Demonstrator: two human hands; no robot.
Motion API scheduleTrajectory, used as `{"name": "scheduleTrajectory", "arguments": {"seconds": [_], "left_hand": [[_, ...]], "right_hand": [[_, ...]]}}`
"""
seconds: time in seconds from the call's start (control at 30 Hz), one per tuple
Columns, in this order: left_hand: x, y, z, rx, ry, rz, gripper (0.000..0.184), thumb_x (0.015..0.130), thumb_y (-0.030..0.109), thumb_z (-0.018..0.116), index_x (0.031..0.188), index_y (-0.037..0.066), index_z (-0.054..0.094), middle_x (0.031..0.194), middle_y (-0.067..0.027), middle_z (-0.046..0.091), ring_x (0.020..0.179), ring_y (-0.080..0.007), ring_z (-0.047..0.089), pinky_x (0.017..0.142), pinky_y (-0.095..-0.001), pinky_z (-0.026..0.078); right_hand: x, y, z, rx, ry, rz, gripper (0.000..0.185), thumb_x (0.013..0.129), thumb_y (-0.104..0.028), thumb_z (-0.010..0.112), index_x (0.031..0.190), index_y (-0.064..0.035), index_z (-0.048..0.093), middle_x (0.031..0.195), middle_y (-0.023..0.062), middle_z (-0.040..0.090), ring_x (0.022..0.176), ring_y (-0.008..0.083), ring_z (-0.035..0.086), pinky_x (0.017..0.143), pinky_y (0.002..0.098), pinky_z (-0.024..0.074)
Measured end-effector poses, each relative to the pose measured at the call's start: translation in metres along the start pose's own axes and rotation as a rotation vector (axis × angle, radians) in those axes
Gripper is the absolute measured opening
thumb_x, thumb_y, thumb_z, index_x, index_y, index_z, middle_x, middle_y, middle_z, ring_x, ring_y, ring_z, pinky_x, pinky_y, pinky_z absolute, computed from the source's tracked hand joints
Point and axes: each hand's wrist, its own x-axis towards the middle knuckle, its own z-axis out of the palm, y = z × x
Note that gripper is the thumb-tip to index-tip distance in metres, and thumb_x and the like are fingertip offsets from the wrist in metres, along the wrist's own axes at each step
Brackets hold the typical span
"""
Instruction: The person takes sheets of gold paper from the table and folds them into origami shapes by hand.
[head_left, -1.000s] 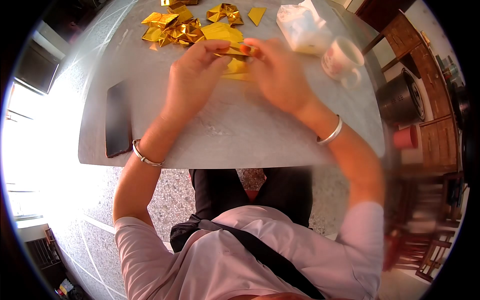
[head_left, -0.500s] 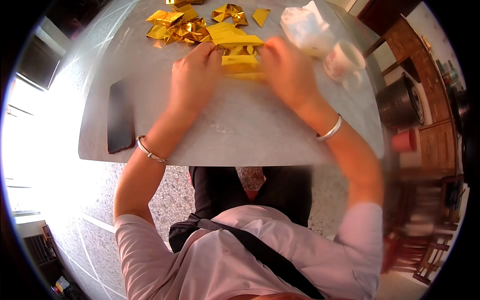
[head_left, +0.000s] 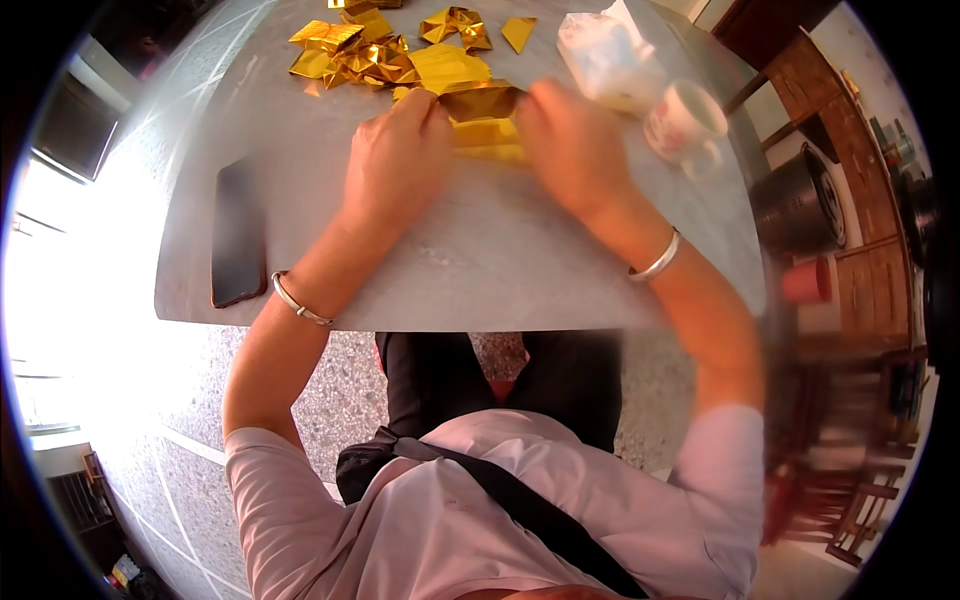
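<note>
A piece of gold foil paper (head_left: 482, 102) is stretched between my two hands, its middle sagging in a darker curve. My left hand (head_left: 398, 150) pinches its left end, and my right hand (head_left: 575, 150) pinches the right end; both sets of fingers are closed and partly hidden. Beneath and just nearer to me lies more yellow-gold paper (head_left: 490, 142) on the grey table (head_left: 440, 260). Behind the held piece rest flat gold sheets (head_left: 447, 66). Several folded gold pieces (head_left: 370, 62) are heaped beyond my left hand.
Another folded gold piece (head_left: 456, 28) and a small flat one (head_left: 518, 33) lie at the back. A white tissue pack (head_left: 610, 60) and a mug (head_left: 684, 122) stand at the right. A dark phone (head_left: 239, 235) lies at the left.
My hands have moved apart from their closer position a second ago. The paper between them was narrow and folded, and now spans the gap as a wider, curved strip.
</note>
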Motion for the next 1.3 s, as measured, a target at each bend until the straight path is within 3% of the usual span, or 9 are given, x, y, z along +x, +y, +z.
{"name": "scheduleTrajectory", "arguments": {"seconds": [0.4, 0.5, 0.6, 0.67, 0.8, 0.9, 0.97, 1.07, 1.3], "left_hand": [[-0.001, -0.002, -0.008, 0.116, -0.077, -0.001, 0.024, 0.088, 0.025, 0.049, 0.085, 0.002, 0.057, 0.076, -0.0189, 0.062, 0.069, -0.0379, 0.059, 0.065, -0.0449, 0.046], [0.001, -0.001, -0.013, -0.086, 0.013, -0.145, 0.025, 0.089, 0.024, 0.052, 0.090, 0.000, 0.058, 0.068, -0.0099, 0.059, 0.061, -0.0176, 0.057, 0.058, -0.0317, 0.043], [0.009, -0.011, -0.015, -0.148, 0.110, -0.181, 0.027, 0.089, 0.026, 0.051, 0.092, 0.001, 0.060, 0.068, -0.0035, 0.059, 0.065, -0.0096, 0.055, 0.060, -0.0275, 0.042], [0.010, -0.018, -0.017, -0.127, 0.101, -0.195, 0.026, 0.089, 0.026, 0.052, 0.092, 0.002, 0.061, 0.069, -0.0039, 0.060, 0.066, -0.0099, 0.056, 0.061, -0.0266, 0.043], [0.011, -0.025, -0.015, -0.109, 0.093, -0.167, 0.023, 0.088, 0.024, 0.053, 0.091, 0.003, 0.061, 0.070, -0.0057, 0.062, 0.065, -0.0110, 0.056, 0.061, -0.0271, 0.044], [0.009, -0.021, -0.013, -0.021, 0.009, -0.132, 0.021, 0.085, 0.025, 0.054, 0.090, 0.005, 0.061, 0.080, -0.0116, 0.066, 0.073, -0.0312, 0.063, 0.066, -0.0389, 0.048], [0.008, -0.020, -0.011, -0.051, -0.038, -0.127, 0.021, 0.084, 0.024, 0.055, 0.089, 0.005, 0.061, 0.082, -0.0113, 0.066, 0.075, -0.0313, 0.063, 0.068, -0.0392, 0.048], [0.007, -0.019, -0.010, -0.049, -0.107, -0.113, 0.021, 0.083, 0.024, 0.056, 0.090, 0.005, 0.061, 0.086, -0.0119, 0.066, 0.080, -0.0311, 0.062, 0.071, -0.0388, 0.048], [0.007, -0.016, -0.011, -0.033, -0.188, -0.064, 0.025, 0.083, 0.024, 0.057, 0.094, 0.002, 0.062, 0.094, -0.0150, 0.063, 0.087, -0.0315, 0.060, 0.077, -0.0384, 0.047]], "right_hand": [[0.002, -0.001, 0.000, 0.043, -0.028, 0.052, 0.020, 0.083, -0.017, 0.055, 0.069, -0.0029, 0.050, 0.064, 0.0149, 0.057, 0.057, 0.0339, 0.056, 0.050, 0.0421, 0.0431], [0.021, 0.014, 0.005, 0.052, -0.078, 0.198, 0.022, 0.082, -0.024, 0.056, 0.074, -0.0034, 0.054, 0.070, 0.0156, 0.060, 0.059, 0.0334, 0.057, 0.052, 0.0417, 0.0438], [0.061, 0.037, 0.011, 0.139, -0.105, 0.350, 0.031, 0.083, -0.032, 0.058, 0.076, -0.0021, 0.058, 0.071, 0.0150, 0.063, 0.062, 0.0304, 0.060, 0.055, 0.0393, 0.0458], [0.081, 0.051, 0.025, 0.270, -0.028, 0.339, 0.040, 0.086, -0.037, 0.059, 0.075, 0.0019, 0.059, 0.064, 0.0152, 0.063, 0.060, 0.0270, 0.064, 0.054, 0.0358, 0.0476], [0.066, 0.021, 0.011, 0.099, -0.365, 0.333, 0.030, 0.082, -0.036, 0.059, 0.085, -0.0059, 0.062, 0.078, 0.0113, 0.064, 0.074, 0.0282, 0.060, 0.065, 0.0401, 0.0474], [0.026, 0.010, 0.013, -0.013, -0.406, 0.035, 0.029, 0.079, -0.034, 0.062, 0.089, -0.0066, 0.062, 0.085, 0.0106, 0.060, 0.084, 0.0276, 0.057, 0.071, 0.0391, 0.0464], [0.011, -0.007, -0.002, -0.075, -0.500, -0.070, 0.027, 0.078, -0.030, 0.064, 0.091, -0.0069, 0.062, 0.088, 0.0096, 0.058, 0.088, 0.0273, 0.055, 0.074, 0.0387, 0.0454], [-0.003, 0.008, 0.011, 0.035, -0.325, -0.174, 0.022, 0.078, -0.023, 0.065, 0.091, -0.0061, 0.063, 0.086, 0.0085, 0.057, 0.088, 0.0276, 0.053, 0.076, 0.0385, 0.0443], [-0.005, 0.014, 0.011, 0.005, -0.325, -0.250, 0.018, 0.079, -0.019, 0.064, 0.091, -0.0049, 0.064, 0.084, 0.0084, 0.057, 0.082, 0.0272, 0.054, 0.073, 0.0377, 0.0447]]}}
